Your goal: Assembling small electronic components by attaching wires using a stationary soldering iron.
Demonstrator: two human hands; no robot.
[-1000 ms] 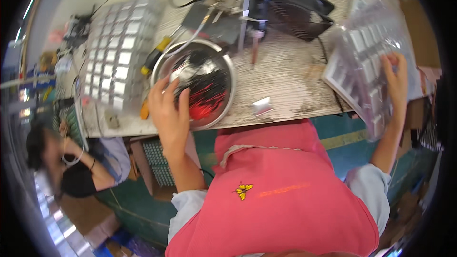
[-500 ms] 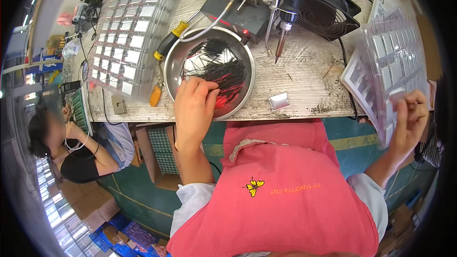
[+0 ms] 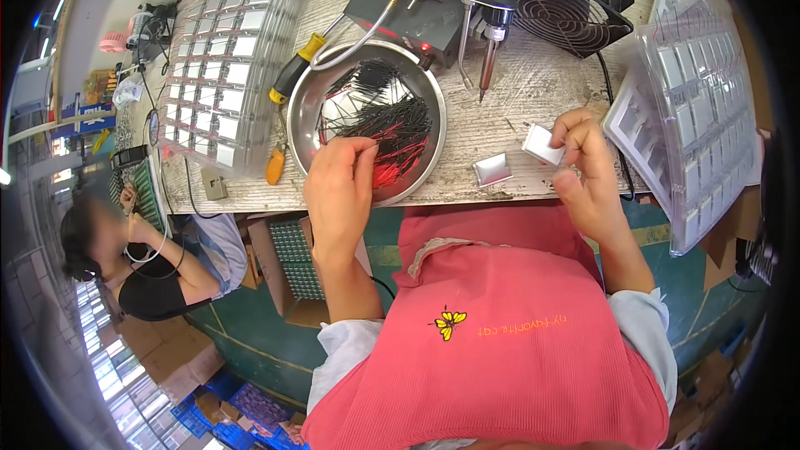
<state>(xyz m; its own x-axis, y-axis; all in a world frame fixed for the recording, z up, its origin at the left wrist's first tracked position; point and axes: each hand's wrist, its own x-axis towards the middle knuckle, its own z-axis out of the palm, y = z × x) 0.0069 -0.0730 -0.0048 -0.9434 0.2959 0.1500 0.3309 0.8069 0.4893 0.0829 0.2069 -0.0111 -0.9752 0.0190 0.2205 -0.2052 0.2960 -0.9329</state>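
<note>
Apparently, the step in hand was handling small parts around the metal bowl [image 3: 303, 112]. Well to the bowl's right, the right hand [image 3: 590, 173], loosely bent, gripped a silver pouch [image 3: 540, 144] by one end with its fingertips. Nearer the bowl, a second silver pouch [image 3: 492, 170] lay on the desk [image 3: 542, 75]. Over the bowl's near-left rim, the left hand [image 3: 338, 187] was mostly curled beside black and red wires [image 3: 390, 119]; whether it pinched one couldn't be told. The next move seemed to call for a light, steady grip.
</note>
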